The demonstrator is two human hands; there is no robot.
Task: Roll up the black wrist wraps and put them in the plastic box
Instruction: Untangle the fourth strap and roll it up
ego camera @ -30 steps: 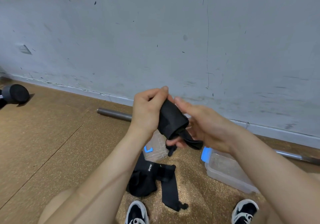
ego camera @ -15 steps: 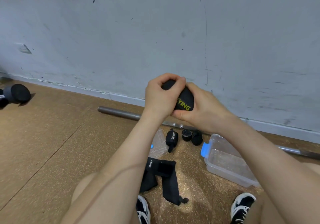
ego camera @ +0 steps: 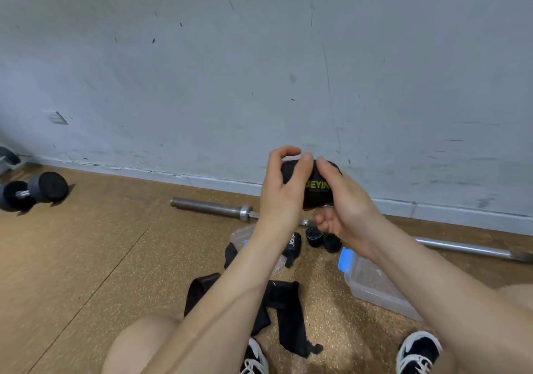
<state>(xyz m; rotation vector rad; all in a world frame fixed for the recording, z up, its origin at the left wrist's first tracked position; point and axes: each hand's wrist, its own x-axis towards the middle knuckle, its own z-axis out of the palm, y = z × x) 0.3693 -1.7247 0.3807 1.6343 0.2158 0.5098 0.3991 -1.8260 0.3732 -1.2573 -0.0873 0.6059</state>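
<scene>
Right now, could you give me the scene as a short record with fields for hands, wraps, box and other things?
held: rolled black wrist wrap, yellow lettering, gripped by left hand and right hand
plastic box: open on the floor under the right forearm; no wrap seen inside
rolled wraps: three on the floor beside the box
unrolled wraps: lying loose near the shoes
other: barbell along the wall, dumbbell far left

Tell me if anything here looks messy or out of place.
The unrolled wrist wraps lie crumpled on the floor, and rolled wraps sit outside the plastic box, near the barbell, rather than inside it.
</scene>
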